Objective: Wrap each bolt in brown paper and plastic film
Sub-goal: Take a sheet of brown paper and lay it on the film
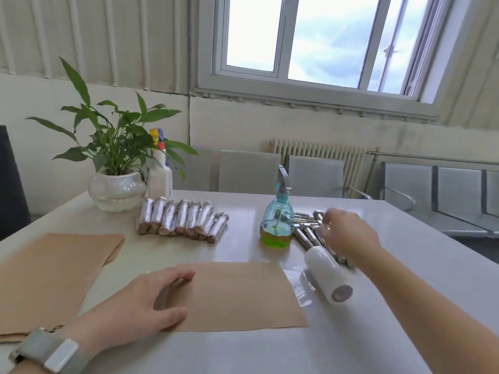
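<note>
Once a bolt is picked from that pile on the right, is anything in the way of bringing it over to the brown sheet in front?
Partly. The film roll lies between the bare bolts and the brown paper sheet, by the sheet's right edge. The spray bottle stands left of the pile. The right hand would likely lift a bolt over the roll.

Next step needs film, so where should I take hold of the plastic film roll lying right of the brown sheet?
Take the plastic film roll around its white middle, coming from above. It lies on its side on the table, near end showing the core, loose film trailing toward the brown paper sheet. The bare bolts crowd its far end, so a mid-body grip looks clearest.
</note>
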### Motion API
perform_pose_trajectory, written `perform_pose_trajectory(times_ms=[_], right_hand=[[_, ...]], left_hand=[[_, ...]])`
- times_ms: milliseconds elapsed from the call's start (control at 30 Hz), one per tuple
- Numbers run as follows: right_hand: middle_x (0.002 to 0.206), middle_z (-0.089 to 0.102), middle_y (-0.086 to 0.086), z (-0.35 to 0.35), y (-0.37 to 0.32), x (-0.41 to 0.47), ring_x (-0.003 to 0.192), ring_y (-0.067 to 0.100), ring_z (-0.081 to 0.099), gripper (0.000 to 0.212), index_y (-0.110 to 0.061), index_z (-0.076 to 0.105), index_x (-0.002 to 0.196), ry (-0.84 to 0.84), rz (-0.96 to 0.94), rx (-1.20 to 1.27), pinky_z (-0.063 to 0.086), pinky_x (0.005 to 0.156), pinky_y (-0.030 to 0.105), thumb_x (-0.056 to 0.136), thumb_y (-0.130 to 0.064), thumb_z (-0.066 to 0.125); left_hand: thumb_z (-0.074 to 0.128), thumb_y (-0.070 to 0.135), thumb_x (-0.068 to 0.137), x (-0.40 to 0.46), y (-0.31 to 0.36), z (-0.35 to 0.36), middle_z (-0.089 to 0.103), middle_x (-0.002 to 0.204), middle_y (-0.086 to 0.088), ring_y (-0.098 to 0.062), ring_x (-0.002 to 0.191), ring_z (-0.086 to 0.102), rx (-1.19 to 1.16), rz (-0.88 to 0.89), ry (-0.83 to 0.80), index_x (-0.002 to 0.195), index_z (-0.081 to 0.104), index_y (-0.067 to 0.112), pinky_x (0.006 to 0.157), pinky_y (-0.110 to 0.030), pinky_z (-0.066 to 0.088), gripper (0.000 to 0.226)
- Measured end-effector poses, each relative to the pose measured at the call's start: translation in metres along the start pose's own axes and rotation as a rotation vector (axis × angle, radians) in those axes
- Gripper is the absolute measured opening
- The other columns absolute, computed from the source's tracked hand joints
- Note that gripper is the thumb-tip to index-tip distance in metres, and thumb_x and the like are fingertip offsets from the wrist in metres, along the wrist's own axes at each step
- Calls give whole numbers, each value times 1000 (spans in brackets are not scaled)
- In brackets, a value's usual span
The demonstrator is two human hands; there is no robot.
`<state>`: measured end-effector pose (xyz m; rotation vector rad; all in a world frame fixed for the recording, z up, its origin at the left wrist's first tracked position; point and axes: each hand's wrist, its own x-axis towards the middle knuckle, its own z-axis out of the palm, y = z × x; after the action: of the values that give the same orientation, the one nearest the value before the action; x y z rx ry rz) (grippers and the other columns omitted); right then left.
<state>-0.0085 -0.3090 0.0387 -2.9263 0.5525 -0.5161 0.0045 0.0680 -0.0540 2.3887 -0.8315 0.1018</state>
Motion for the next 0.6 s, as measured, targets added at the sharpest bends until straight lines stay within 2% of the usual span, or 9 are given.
perform_pose_trajectory(times_ms=[67, 133, 233, 333, 433, 533, 600], right_hand=[[94, 64, 11, -1, 33, 34, 88, 30, 62, 15, -11, 59, 88, -65, 183, 76, 42, 66, 29, 93, -25, 56], [76, 60, 13, 9, 59, 54, 68, 29, 63, 23, -6, 52, 73, -146, 334, 191, 45, 57, 26, 91, -18, 59], [74, 60, 16, 27, 74, 64, 54, 27, 59, 16, 2, 56, 79, -254, 448, 257, 46, 42, 26, 89, -10, 60], [66, 60, 16, 38, 73, 65, 52, 27, 58, 17, 2, 56, 73, -267, 457, 217, 55, 52, 34, 86, -7, 60], [64, 58, 14, 33, 72, 64, 53, 26, 57, 22, 1, 55, 69, -313, 467, 182, 53, 54, 33, 87, -10, 64], [71, 60, 17, 20, 68, 61, 67, 29, 63, 18, 3, 57, 81, -487, 468, 39, 58, 72, 36, 91, -12, 56], [76, 60, 15, 16, 68, 56, 77, 31, 65, 17, 3, 56, 88, -510, 435, -51, 58, 79, 36, 91, -14, 54]], left_hand=[[75, 42, 80, 0, 0, 0, 46, 126, 42, 27, 119, 34, -18, -4, -6, 126, 48, 50, 93, 5, 23, 53], [75, 42, 80, 1, 0, 0, 45, 127, 41, 28, 119, 34, -35, -4, -23, 127, 48, 48, 92, 5, 23, 55], [75, 42, 81, 0, 1, 0, 46, 127, 39, 27, 118, 35, -53, -12, -35, 129, 47, 46, 91, 5, 24, 56], [74, 43, 82, 0, 0, 0, 46, 126, 38, 28, 118, 35, -51, -7, -27, 129, 48, 46, 90, 6, 24, 54], [74, 44, 81, 0, -1, -1, 47, 127, 38, 27, 118, 36, -57, -20, -33, 130, 48, 46, 92, 5, 24, 55], [72, 48, 81, -1, -1, -2, 47, 127, 39, 25, 120, 36, -40, -13, -32, 128, 47, 50, 93, 5, 24, 53], [73, 47, 81, 0, -1, -3, 49, 126, 38, 24, 120, 38, -38, -13, -44, 127, 47, 51, 93, 4, 25, 53]])
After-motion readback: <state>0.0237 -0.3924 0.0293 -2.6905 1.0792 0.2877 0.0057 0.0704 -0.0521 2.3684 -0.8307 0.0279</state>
